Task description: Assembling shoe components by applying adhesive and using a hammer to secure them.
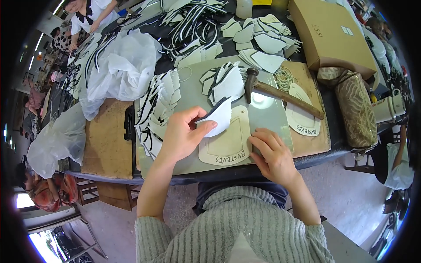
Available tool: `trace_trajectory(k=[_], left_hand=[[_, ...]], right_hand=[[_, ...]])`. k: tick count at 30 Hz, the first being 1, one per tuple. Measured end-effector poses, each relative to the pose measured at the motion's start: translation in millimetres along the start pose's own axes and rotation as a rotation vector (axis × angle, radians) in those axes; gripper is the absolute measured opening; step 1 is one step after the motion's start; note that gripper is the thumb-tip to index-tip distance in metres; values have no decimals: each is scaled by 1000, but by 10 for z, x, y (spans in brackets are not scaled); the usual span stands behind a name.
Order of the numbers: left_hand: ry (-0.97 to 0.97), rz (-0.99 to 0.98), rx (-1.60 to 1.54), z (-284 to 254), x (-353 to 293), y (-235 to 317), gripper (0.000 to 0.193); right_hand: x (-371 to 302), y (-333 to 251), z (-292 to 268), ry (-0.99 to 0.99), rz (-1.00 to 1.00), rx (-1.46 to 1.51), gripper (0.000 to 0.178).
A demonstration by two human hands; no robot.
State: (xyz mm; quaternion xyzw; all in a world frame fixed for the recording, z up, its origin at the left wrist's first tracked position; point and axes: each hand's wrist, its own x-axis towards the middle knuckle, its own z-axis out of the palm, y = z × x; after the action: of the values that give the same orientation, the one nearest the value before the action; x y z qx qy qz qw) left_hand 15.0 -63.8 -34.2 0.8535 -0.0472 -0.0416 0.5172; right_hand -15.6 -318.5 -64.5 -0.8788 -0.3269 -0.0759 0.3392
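My left hand [186,131] pinches a white cut piece with a black edge [221,118], which looks like a shoe-upper part, between thumb and fingers. The piece is tilted above a cream-coloured flat template [239,147] with inner cut lines and dark lettering. At the template's right edge rests my right hand [274,155], thumb and fingers apart, holding nothing. Both hands are over a grey-green board [184,171]. Just beyond the template lies a small stack of similar white pieces [228,87]. Overlapping black-edged pieces [160,105] form a long row beside my left hand.
A wooden-handled hammer [287,96] lies across the board towards a second template [302,120]. Coiled string [284,78], a cardboard box [329,39] and a patterned pouch [357,109] are at the right. Plastic bags [123,65] crowd the left. Another person [90,17] stands far left.
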Motion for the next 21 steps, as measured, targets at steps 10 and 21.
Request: trace_trajectory(k=[10, 21], left_hand=[[80, 127, 109, -32, 191, 144, 17], [124, 5, -102, -469, 2042, -87, 19]], right_hand=[[31, 34, -47, 19, -1, -5, 36], [113, 187, -89, 95, -6, 73, 24]])
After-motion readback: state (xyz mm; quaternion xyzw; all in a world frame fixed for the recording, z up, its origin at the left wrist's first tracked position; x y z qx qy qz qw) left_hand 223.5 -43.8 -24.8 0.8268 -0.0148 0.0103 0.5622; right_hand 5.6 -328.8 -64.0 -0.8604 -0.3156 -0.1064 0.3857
